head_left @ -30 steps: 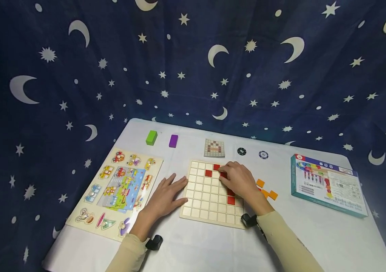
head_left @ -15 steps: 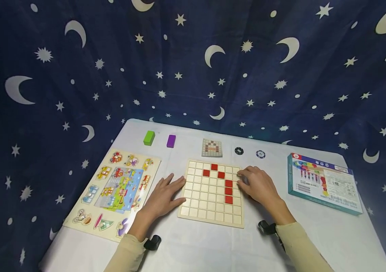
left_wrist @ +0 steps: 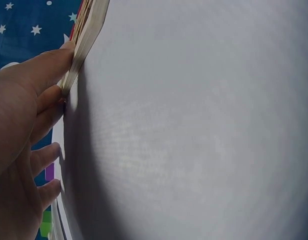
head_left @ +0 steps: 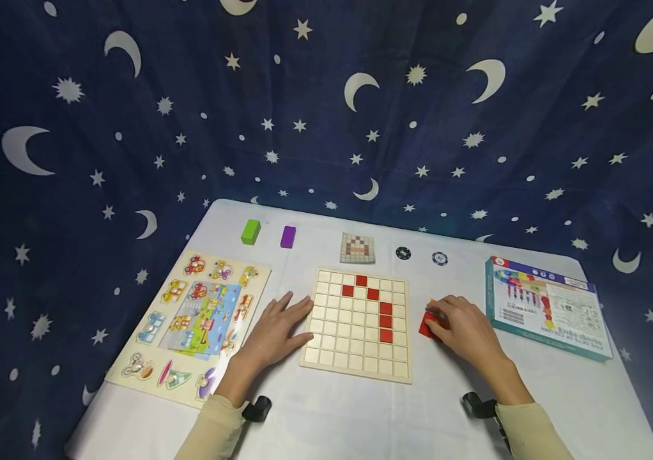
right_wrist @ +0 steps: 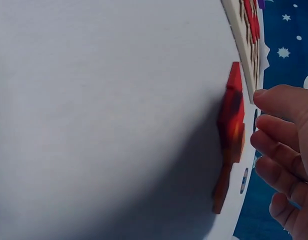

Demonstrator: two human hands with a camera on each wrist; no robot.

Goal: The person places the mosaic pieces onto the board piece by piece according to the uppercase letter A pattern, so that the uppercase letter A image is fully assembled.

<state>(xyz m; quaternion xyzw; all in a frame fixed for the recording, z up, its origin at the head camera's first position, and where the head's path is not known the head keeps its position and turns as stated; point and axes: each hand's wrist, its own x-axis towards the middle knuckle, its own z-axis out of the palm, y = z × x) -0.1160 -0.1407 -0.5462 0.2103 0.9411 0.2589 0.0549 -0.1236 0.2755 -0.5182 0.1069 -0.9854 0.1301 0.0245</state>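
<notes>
A pale wooden grid board (head_left: 355, 364) lies mid-table, with several red square tiles (head_left: 386, 322) set in its cells. My left hand (head_left: 273, 333) is spread at the board's left edge, thumb and forefinger touching the rim (left_wrist: 74, 75) in the left wrist view. To the right of the board, my right hand (head_left: 464, 329) is over loose red tiles (head_left: 427, 324), partly hiding them. The right wrist view shows its fingers (right_wrist: 274, 130) loosely bent with no tile between them; red and orange tiles (right_wrist: 233, 107) lie on the cloth just beyond.
A knobbed vehicle puzzle board (head_left: 148, 345) lies left, with picture cards (head_left: 208, 322) on it. Along the back are a green block (head_left: 250, 232), purple block (head_left: 288, 237), pattern card (head_left: 358, 248) and two round chips (head_left: 439, 259). A teal-edged box (head_left: 547, 310) lies right.
My right hand has left the board's top-right cells and moved right, down to the loose tiles. The red tile it covered shows in its cell. My left hand has stayed at the board's edge.
</notes>
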